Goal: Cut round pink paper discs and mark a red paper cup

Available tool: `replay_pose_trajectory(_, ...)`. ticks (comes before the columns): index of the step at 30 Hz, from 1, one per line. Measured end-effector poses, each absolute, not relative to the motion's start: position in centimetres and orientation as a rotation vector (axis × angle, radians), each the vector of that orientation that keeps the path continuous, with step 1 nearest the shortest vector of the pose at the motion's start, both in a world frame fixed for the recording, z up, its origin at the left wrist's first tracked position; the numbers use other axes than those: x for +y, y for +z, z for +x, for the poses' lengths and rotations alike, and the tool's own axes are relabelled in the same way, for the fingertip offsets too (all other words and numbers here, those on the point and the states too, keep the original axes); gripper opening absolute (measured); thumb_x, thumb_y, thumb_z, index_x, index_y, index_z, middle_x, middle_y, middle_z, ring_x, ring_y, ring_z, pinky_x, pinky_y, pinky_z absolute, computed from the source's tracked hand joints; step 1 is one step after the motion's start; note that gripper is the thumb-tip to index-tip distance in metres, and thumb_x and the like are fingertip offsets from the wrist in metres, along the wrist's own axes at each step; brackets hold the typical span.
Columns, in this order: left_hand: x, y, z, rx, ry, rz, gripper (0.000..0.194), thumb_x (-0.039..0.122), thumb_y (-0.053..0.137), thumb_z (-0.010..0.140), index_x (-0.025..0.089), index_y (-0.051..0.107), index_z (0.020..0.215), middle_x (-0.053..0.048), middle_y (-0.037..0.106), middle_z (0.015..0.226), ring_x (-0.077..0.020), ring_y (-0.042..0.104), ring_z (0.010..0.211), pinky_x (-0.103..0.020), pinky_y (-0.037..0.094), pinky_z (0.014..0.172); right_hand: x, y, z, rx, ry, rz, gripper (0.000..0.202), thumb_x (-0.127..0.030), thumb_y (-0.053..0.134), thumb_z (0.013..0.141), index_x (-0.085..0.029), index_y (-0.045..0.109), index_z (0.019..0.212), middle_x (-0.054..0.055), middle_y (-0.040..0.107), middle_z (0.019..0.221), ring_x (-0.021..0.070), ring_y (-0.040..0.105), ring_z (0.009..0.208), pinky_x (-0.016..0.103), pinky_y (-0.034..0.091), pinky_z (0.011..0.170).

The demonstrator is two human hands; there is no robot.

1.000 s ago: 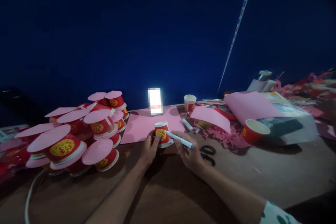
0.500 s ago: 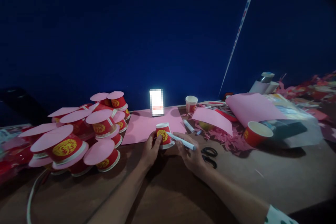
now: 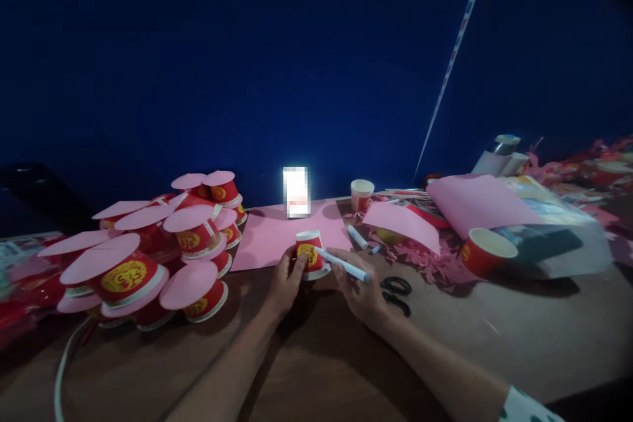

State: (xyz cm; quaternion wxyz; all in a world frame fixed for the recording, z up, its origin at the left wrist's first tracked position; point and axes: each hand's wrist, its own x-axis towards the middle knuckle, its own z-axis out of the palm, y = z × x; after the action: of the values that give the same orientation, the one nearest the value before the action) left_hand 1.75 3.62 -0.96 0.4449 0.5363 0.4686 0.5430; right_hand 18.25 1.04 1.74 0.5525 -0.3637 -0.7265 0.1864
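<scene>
My left hand (image 3: 287,282) is closed around the left side of a red paper cup (image 3: 310,258) with a gold emblem and white edges. My right hand (image 3: 357,282) grips a white glue pen or marker (image 3: 346,264), its tip at the cup's right side. Whether the tip touches the cup I cannot tell. Behind the cup a pink sheet (image 3: 267,237) lies on the table, with a bright, blurred-out screen (image 3: 296,192) standing on it. Black-handled scissors (image 3: 396,286) lie just right of my right hand, their blades hidden.
On the left, several red cups with pink paper brims (image 3: 129,273) are piled up. A red cup (image 3: 487,252), a pink paper sheet (image 3: 482,201) and pink shreds (image 3: 440,264) lie to the right. A small cup (image 3: 362,196) stands farther back, before the blue wall (image 3: 297,66).
The whole view has shifted very slightly. Both hands keep their hold on the cup and the pen, almost unmoved.
</scene>
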Motion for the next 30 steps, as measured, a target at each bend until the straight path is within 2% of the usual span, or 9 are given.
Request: replay_pose_trajectory(30,3.58,-0.73,1.8,1.155,1.332,1.324,0.04,0.043,0.05,0.078,0.016,0.051,0.107,-0.007,0.061,0.101,-0.0194,0.057,0.091,-0.032,0.044,0.081,1.01,1.84,18.31,-1.726,0.417,-0.892,0.022,-0.021,0.047,0.085,-0.019,0.061,0.101,0.008,0.066,0.095,0.02,0.061,0.087,0.032,0.049,0.079)
